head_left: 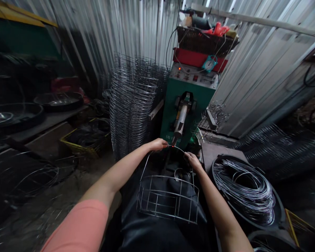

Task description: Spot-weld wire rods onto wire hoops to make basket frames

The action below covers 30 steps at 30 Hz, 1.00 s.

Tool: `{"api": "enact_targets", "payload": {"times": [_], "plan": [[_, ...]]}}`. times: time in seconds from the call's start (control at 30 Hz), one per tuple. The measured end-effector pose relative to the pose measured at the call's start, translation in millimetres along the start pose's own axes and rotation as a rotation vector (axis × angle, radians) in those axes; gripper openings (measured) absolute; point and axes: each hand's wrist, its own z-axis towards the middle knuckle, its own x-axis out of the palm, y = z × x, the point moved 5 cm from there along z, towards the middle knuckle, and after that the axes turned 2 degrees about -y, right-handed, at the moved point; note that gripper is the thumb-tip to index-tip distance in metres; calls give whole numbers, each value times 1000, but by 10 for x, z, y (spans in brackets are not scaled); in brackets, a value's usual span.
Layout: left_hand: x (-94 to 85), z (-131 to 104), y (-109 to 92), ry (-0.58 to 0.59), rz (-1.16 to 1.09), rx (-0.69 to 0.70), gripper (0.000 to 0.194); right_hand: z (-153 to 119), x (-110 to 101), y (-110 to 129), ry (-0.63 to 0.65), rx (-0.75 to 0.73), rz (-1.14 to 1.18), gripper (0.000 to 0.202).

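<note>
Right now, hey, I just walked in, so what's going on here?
A person's left hand and right hand pinch a thin curved wire beneath the tip of the metal arm on a green machine. A small red spot shows near that tip. Below the hands, a wire frame sits over the person's dark apron. To the left stands a tall stack of wire frames; to the right, a tub holds wire.

Wire frame (pixel 169 195): smooth, shiny metal
Wire coil (pixel 259 194): glossy metal
Wall (pixel 273 70): ribbed, glossy metal
Machine (pixel 173 96): painted metal
Sleeve (pixel 80 224): matt cloth
Apron (pixel 157 234): smooth, glossy, possibly leather; too dim to tell
</note>
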Motion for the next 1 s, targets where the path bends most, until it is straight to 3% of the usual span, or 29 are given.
{"api": "enact_targets", "payload": {"times": [0.23,0.47,0.57,0.67,0.73,0.8,0.87,0.9,0.93,1.0], "plan": [[-49,-13,-30,-105,99,123,34,-55,64,-70,-88,-87,-56,43],[-58,-83,85,-105,59,80,46,-92,106,-95,-139,-164,-148,39],[-197,-339,241,-205,-126,52,56,-101,103,-100,-184,-195,-183,36],[-213,-949,537,-445,-392,-3,56,-110,99,-118,-222,-232,-222,35],[78,-1484,849,-490,-633,-216,58,-105,104,-141,-231,-259,-257,37],[639,-2015,1125,-309,-813,-538,64,-89,124,-179,-223,-276,-270,38],[1217,-2449,1241,-122,-1038,-768,61,-73,154,-231,-209,-271,-249,39],[1456,-2592,1233,-52,-1176,-838,59,-70,167,-259,-210,-261,-236,40],[1610,-2664,1199,-55,-1288,-832,55,-73,177,-287,-215,-250,-223,40],[1761,-2685,1105,-95,-1383,-802,50,-110,179,-333,-236,-239,-199,40]]}}
